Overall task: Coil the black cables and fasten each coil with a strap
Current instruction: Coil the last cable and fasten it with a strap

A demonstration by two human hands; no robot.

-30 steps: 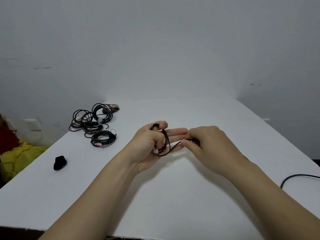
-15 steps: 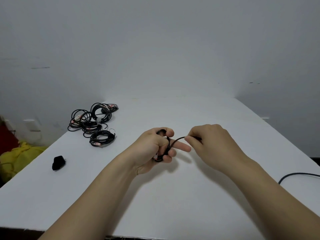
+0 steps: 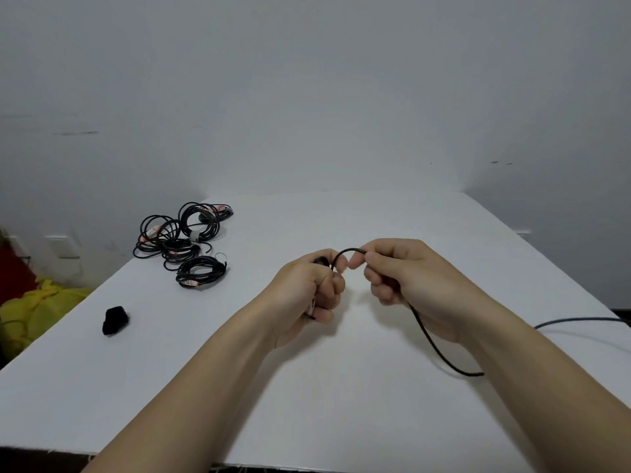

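Two bare forearms come up from the bottom edge over the white table (image 3: pixel 177 387). The near ends of both arms are cut off by the edge.

The black cable (image 3: pixel 431 336) hangs down from under the right hand (image 3: pixel 413 281), bends along the table and slips behind the right forearm. A thin line shows again farther right and runs off the side (it looks like the same cable, but the arm hides the join).

The right hand is held above the table, thumb and first finger pinching the cable, the other fingers curled under. The cable makes a small arch from that pinch across to the left hand (image 3: pixel 305 291). The left hand is a fist, fingers curled tight round a small bunch of cable loops. Most of the bunch is hidden inside; only a dark bit on top and a white tag below peek out.

Farther left lies a small black lump (image 3: pixel 115 320), too blurry to name. Beyond it sits a pile of coiled black cables (image 3: pixel 184 242) near the table's far left corner.
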